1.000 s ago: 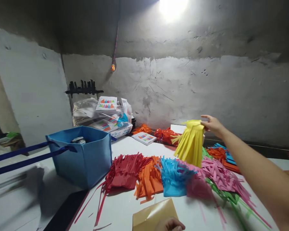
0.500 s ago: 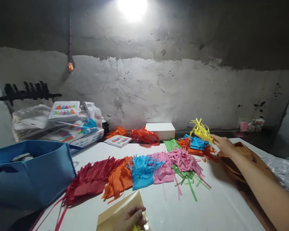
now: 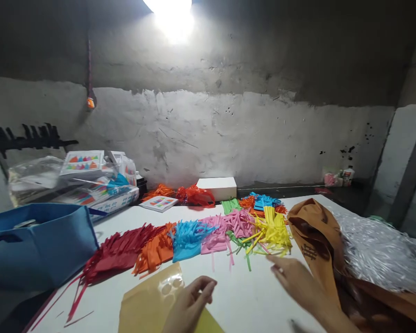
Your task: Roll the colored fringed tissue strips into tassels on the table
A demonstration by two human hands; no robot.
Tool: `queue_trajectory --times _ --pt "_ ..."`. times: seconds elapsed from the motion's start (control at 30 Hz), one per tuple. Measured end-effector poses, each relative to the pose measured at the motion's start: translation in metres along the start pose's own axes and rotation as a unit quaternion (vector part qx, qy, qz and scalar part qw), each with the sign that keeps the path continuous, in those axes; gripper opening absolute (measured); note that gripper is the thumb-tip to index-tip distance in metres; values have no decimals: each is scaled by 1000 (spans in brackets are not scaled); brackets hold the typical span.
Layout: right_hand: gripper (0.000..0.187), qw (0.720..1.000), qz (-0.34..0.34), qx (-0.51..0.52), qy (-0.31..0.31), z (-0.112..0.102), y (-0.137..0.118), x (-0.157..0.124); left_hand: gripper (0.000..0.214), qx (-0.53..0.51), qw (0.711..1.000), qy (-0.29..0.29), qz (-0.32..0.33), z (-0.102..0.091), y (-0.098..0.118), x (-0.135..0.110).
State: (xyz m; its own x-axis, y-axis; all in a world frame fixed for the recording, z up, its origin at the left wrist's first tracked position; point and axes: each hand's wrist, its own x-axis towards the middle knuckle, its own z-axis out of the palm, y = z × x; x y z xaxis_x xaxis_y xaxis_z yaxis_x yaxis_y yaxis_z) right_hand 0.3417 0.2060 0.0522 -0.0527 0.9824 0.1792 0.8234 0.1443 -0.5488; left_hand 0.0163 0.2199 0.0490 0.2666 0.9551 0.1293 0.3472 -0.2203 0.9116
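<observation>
Though unreadable, lettering [image 3: 309, 252] near right hand [image 3: 296, 282]

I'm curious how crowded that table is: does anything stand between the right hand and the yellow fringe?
Nothing visible does. The right hand is close to the near edge of the yellow fringe; the pink fringe lies to the left, out of the way.

Lamp [image 3: 168, 4] at eleven o'clock, blue bag [image 3: 45, 252] at eight and tan sheet [image 3: 140, 298] at seven, partly covered by the left hand [image 3: 191, 305], run out of frame; dark object [image 3: 294, 326] at five blurred, unidentifiable.
</observation>
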Motion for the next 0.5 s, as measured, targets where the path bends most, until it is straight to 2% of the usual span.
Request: queue_trajectory --times 0.07,0.13,0.23,0.3,0.37,0.5 --pt "43 993 -46 80 -72 22 -29 -25 54 -20 999 -18 25 39 10 -9" --pt "63 979 -64 142 -131 47 -47 -43 55 -41 998 -10 39 74 13 -15" --pt "34 967 -49 185 -167 74 -44 -56 55 -29 997 -1 71 102 13 -16" --pt "38 966 -26 194 -171 77 -22 -58 51 36 993 -10 109 103 12 -5" --pt "39 968 -6 182 -174 72 10 -57 43 113 984 -19 133 94 9 18" --pt "26 984 25 100 -147 53 73 -45 25 255 957 -25 134 80 -3 103"
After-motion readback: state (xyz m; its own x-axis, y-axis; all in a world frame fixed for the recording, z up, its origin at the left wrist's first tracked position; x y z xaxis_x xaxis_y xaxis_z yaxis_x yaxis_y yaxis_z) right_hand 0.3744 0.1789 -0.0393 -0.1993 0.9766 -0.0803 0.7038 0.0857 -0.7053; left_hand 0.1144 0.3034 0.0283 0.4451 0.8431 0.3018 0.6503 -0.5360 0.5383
